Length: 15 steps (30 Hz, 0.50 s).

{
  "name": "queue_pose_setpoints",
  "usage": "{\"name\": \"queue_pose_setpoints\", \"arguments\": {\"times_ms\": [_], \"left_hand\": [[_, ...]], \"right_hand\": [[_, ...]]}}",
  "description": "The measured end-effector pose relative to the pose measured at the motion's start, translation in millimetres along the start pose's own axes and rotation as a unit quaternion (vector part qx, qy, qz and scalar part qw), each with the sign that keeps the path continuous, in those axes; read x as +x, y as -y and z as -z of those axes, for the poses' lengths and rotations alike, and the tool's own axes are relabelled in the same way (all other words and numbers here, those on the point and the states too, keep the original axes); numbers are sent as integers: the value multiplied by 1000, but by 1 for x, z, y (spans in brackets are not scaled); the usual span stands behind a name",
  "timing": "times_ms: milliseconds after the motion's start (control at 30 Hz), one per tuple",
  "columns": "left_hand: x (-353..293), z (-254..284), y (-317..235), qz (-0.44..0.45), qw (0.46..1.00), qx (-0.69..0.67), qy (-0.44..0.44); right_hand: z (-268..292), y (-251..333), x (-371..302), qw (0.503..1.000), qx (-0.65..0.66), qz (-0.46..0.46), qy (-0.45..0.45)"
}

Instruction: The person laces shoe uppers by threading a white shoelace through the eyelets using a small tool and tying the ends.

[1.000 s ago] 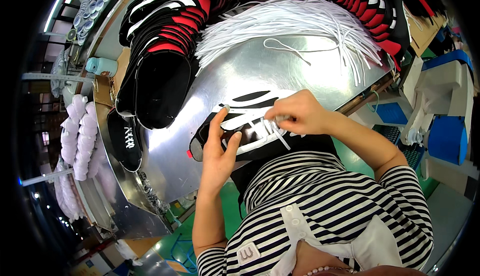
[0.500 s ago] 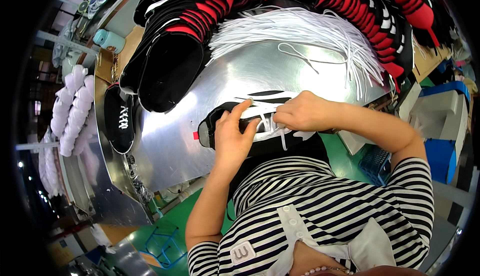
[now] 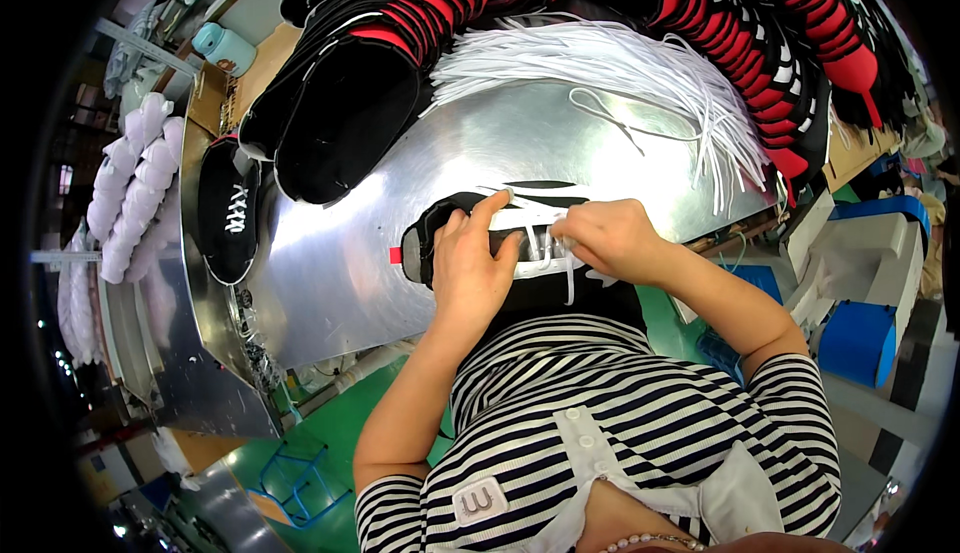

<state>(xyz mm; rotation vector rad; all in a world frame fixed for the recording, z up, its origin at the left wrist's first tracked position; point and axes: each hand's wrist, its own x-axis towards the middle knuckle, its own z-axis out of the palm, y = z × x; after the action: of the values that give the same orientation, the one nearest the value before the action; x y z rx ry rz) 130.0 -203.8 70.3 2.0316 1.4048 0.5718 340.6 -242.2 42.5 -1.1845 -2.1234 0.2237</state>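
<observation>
A black shoe upper (image 3: 425, 215) with white trim and a red tab at its grey heel end lies at the table's near edge, against my body. My left hand (image 3: 468, 265) grips it near the ankle opening, with thumb and forefinger on either side of the opening. A white shoelace (image 3: 571, 281) crosses the eyelet area, one end hanging over the near side. Over the lacing, my right hand (image 3: 612, 241) has its fingers pinched together on the lace; its fingertips are slightly blurred. The toe part is partly hidden under my right hand.
A heap of white shoelaces (image 3: 590, 58) lies on the metal table (image 3: 340, 273), one looped lace apart. Rows of black-and-red shoe uppers (image 3: 345, 118) stand behind. One laced upper (image 3: 230, 215) sits at the left edge. A blue stool (image 3: 290, 483) stands on the green floor.
The view has shifted slightly. My right hand has turned and its fingertips have shifted over the lacing. My left hand keeps its hold on the upper.
</observation>
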Motion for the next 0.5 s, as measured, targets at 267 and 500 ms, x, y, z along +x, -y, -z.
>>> {"name": "queue_pose_setpoints", "arguments": {"times_ms": [267, 500], "left_hand": [[2, -1, 3, -3, 999, -30, -11], [3, -4, 0, 10, 999, -29, -37]], "right_hand": [[-11, 11, -3, 999, -41, 1, -34], [-15, 6, -12, 997, 4, 64, -50]]}}
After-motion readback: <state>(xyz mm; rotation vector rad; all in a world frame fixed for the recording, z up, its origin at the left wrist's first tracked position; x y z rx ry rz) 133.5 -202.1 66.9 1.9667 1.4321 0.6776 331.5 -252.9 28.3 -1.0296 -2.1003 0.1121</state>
